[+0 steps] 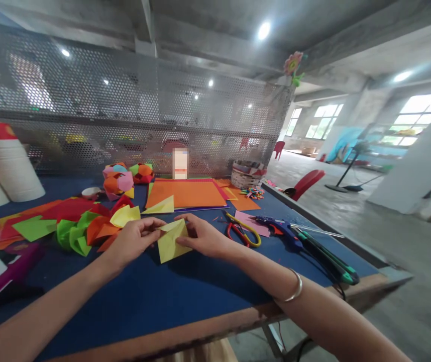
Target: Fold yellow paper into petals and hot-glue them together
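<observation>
Between my two hands is a folded piece of yellow paper (171, 245), held just above the blue tabletop (155, 306). My left hand (136, 236) pinches its upper left edge with thumb and fingertips. On the other side, my right hand (202, 235) has its thumb across the front of the paper and its fingers behind. Another yellow paper triangle (163, 205) lies just beyond, partly over a stack of orange sheets (185, 193). Left of my left hand sit folded paper pieces in yellow (125, 216), orange (97, 229) and green (82, 234).
Red-and-yellow-handled scissors (243, 230), a blue glue gun (281, 229) and a green-black tool (326, 256) lie right. A woven basket (248, 174) and paper balls (118, 182) stand at the back. Paper cups (10, 161) and a purple tape dispenser (8, 274) are left. Behind rises a perforated metal screen (200, 110).
</observation>
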`<state>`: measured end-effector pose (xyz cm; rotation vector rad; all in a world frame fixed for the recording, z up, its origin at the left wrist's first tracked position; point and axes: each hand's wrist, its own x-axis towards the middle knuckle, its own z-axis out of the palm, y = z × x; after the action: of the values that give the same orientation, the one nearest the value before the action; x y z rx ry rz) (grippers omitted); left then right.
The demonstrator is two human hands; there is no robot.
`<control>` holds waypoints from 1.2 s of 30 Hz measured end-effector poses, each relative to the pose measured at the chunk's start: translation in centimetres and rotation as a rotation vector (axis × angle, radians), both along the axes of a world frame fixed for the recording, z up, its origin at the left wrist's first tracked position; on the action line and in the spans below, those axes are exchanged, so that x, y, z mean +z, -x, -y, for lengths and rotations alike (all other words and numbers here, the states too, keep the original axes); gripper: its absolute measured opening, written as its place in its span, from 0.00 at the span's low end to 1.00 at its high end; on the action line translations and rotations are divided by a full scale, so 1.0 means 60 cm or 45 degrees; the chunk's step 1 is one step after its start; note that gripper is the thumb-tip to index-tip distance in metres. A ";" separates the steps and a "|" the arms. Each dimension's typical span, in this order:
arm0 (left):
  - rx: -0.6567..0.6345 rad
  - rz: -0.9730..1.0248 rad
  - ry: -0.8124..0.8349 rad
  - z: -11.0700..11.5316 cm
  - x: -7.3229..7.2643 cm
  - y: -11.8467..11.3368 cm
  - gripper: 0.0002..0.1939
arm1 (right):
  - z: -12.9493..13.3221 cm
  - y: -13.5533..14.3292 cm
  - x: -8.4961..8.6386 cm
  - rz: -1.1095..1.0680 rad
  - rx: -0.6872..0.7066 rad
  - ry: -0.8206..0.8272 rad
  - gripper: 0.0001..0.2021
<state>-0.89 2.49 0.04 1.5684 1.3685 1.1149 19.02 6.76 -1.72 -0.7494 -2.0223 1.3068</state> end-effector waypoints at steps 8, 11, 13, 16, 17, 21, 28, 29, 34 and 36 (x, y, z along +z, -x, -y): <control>0.024 -0.005 0.027 0.003 -0.001 -0.001 0.19 | 0.002 0.001 -0.009 0.037 -0.023 -0.038 0.20; 0.062 -0.012 0.043 0.001 -0.006 0.005 0.20 | 0.001 0.000 -0.010 0.061 -0.017 -0.004 0.22; 0.083 -0.016 0.058 0.000 -0.010 0.009 0.21 | 0.001 0.000 -0.009 0.084 -0.031 -0.017 0.24; 0.087 -0.032 0.082 0.000 -0.013 0.015 0.21 | 0.000 0.002 -0.005 0.059 -0.112 -0.047 0.25; 0.080 -0.037 0.086 0.000 -0.013 0.015 0.21 | 0.000 0.003 -0.003 0.033 -0.152 -0.039 0.24; 0.035 -0.056 0.091 0.002 -0.007 0.014 0.20 | 0.003 0.005 0.004 -0.159 -0.273 0.090 0.22; -0.049 -0.018 -0.126 0.005 0.003 0.008 0.26 | 0.008 0.010 -0.001 -0.226 -0.197 0.174 0.25; -0.074 0.002 -0.162 0.005 0.003 0.008 0.28 | 0.008 0.010 -0.003 -0.215 -0.173 0.167 0.26; -0.128 -0.038 -0.160 0.007 -0.001 0.012 0.27 | 0.006 0.010 -0.010 -0.186 -0.117 0.108 0.28; -0.086 -0.100 -0.152 0.006 -0.002 0.014 0.25 | 0.005 0.009 -0.011 -0.169 -0.100 0.092 0.29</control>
<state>-1.71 2.14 -0.09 1.7478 1.3100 1.1222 18.47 6.44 -2.36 -0.7473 -1.8321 1.3534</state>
